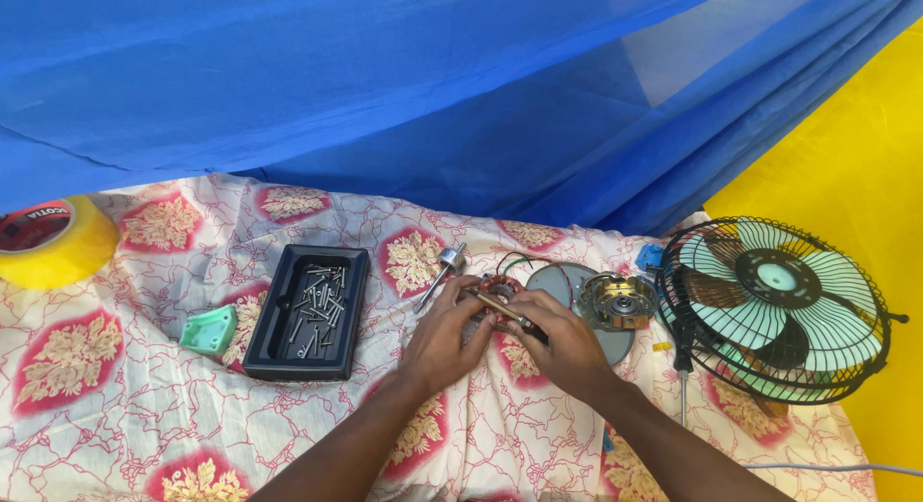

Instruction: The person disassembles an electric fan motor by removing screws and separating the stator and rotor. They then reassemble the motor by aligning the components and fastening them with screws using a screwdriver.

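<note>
A: So, how far is the work on the fan motor now?

B: It looks about in the middle, I think. The motor stator (501, 292), with copper windings and thin wires, lies on the flowered cloth (115, 406) in the centre, so it is already out of its housing. The metal motor cover (619, 301) and a grey round plate (561, 280) sit at 3 o'clock from it, taken apart.

A: And the hands?

B: Both are close together over the stator. The left hand (440, 340) presses on it with bent fingers. The right hand (567, 346) is closed around a screwdriver (504, 306), whose tip points toward the stator.

A: What is left?

B: I judge much is left. The rotor shaft (439, 275) lies loose at 11 o'clock, and many screws (318, 305) wait in the black tray (288, 363) at 9 o'clock. The small green fan (775, 310) with its wire cage stands at 3 o'clock, apart from the pieces.
</note>
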